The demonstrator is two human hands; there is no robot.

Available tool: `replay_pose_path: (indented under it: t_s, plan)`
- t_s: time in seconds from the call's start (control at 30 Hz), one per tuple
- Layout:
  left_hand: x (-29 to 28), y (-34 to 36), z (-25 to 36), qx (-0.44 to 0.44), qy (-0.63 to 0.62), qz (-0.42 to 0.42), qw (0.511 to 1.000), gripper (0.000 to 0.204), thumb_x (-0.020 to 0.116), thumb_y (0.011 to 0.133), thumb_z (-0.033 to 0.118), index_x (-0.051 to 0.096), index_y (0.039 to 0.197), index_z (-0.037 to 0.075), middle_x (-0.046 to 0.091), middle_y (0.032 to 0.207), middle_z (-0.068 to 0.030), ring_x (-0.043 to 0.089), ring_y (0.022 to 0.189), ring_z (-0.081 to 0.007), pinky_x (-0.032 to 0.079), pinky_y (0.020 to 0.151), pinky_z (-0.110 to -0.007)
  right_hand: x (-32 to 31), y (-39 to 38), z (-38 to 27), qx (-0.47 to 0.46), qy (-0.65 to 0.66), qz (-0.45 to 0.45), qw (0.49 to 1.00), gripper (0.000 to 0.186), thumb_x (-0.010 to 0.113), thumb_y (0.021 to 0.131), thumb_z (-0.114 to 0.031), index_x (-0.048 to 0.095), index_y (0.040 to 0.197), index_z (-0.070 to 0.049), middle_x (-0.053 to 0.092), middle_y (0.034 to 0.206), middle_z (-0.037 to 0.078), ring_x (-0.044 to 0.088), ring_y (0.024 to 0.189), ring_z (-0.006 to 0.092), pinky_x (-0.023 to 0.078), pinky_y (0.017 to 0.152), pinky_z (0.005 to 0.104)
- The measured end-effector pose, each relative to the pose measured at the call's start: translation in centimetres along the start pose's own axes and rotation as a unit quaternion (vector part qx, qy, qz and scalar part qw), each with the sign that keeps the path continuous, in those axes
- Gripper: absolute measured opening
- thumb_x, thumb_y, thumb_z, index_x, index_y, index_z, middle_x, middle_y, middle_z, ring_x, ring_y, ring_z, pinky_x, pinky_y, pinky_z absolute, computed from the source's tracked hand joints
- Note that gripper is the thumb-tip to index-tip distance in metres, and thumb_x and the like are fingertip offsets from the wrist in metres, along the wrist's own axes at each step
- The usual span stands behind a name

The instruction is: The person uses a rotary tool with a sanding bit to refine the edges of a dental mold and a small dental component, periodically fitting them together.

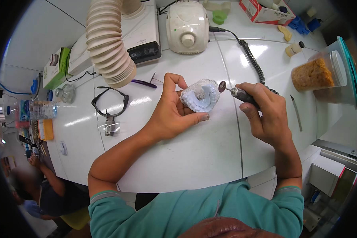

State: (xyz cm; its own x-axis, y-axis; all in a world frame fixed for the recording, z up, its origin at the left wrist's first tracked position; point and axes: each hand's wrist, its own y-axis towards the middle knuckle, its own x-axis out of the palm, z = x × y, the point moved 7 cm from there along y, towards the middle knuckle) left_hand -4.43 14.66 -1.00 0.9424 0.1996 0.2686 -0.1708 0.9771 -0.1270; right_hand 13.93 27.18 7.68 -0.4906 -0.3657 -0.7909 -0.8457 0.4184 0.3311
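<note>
Over the middle of the white table, my left hand (173, 115) grips a pale blue-white dental cast (205, 98), horseshoe-shaped with a row of teeth and a rough, whitish edge. Its thumb lies along the near side and the fingers curl behind. My right hand (267, 113) is wrapped round a dark rotary handpiece (244, 96). A thin shank at its tip carries a round dark cutting disc (222, 86), which is close to the cast's right edge; I cannot tell whether they touch. A coiled black cord (253, 59) runs from behind my right hand to a cream control box (187, 27).
A ribbed suction hose (107, 43) hangs at the upper left. Black magnifying glasses (110, 103) and a purple-handled tool (144, 83) lie left of my hands. Rightward are a slim knife (296, 113), a small bottle (294, 49) and a tub of orange-brown material (311, 74). Another person (47, 186) sits at far left.
</note>
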Motion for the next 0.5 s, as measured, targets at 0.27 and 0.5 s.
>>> replay_pose_path:
  t_s: [0.27,0.5]
  plan:
    - [-0.8,-0.1,-0.2,0.016,0.040,0.017,0.999,0.073,0.079,0.091,-0.013,0.022,0.124,0.019,0.060,0.144,-0.0190,0.064,0.132,-0.0190,0.059,0.104,-0.033,0.8,-0.1,-0.2,0.004,0.004,-0.045,0.999,0.017,0.074,0.103,-0.014,0.067,0.114,-0.003,0.073,0.095,0.012,0.071,0.072,0.0350,0.054,0.064,0.0434]
    - [-0.1,0.0,0.2,0.077,-0.015,-0.021,0.997,0.074,0.081,0.089,-0.011,0.021,0.120,0.020,0.052,0.163,-0.0281,0.063,0.136,-0.0223,0.055,0.109,-0.035,1.7,-0.2,0.5,-0.047,0.002,-0.096,0.994,0.020,0.074,0.101,-0.016,0.066,0.115,-0.003,0.071,0.095,0.012,0.070,0.077,0.0349,0.053,0.066,0.0439]
